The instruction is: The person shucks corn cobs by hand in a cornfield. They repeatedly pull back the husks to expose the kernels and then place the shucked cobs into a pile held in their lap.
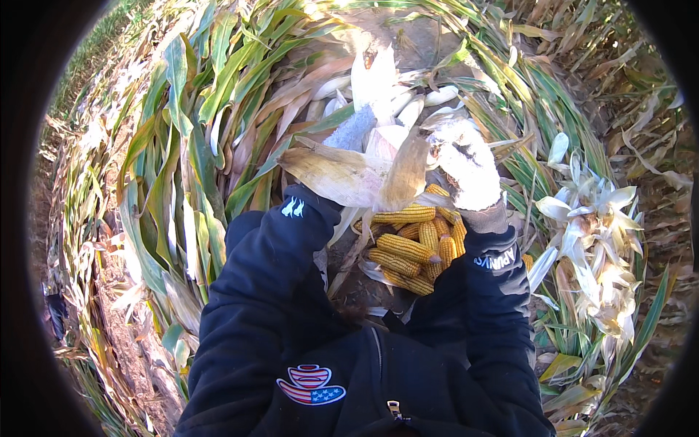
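Note:
In front of me a corn ear wrapped in pale husk leaves (349, 177) is held up, its husks spread out to several sides. My left hand (352, 131), in a light blue-grey glove, grips it from the left; the leaves hide most of the fingers. My right hand (467, 166), in a soiled glove washed out by sunlight, is curled close to the ear's right side. Whether anything is inside its fingers cannot be made out. Below both hands, between my legs, lies a pile of bare yellow corn cobs (407, 248).
Ears in white husks (412, 109) lie on the ground beyond my hands. Long cut corn stalks (183, 120) are heaped on the left, with more leaves (551, 98) on the right. Discarded husks (598, 248) form a heap at right. A person's dark-clothed leg (56, 314) shows far left.

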Tool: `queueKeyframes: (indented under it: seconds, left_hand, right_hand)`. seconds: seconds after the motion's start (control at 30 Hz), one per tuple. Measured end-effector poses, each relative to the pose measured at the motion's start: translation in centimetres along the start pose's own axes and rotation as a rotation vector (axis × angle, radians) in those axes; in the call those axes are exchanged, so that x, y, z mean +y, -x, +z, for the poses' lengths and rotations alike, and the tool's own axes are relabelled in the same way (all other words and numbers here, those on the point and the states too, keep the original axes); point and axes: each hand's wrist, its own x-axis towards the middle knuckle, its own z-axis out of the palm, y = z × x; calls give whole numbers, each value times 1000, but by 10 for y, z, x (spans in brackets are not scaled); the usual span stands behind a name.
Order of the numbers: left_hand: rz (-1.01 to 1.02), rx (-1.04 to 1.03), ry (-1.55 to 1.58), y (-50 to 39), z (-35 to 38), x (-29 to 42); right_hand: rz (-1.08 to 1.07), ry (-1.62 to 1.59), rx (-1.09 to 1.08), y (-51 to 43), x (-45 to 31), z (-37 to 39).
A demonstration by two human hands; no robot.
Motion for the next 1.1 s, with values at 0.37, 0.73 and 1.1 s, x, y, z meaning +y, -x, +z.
queueKeyframes:
  seconds: [0.37, 0.73, 1.1]
  left_hand:
    - [416, 277, -431, -8, -16, 48]
    - [355, 25, -962, -4, 33, -8]
    - [739, 4, -1544, -10, 27, 33]
  right_hand:
    - [467, 472, -726, 1, -14, -5]
    - [86, 42, -68, -7, 49, 12]
    - [426, 129, -139, 3, 62, 30]
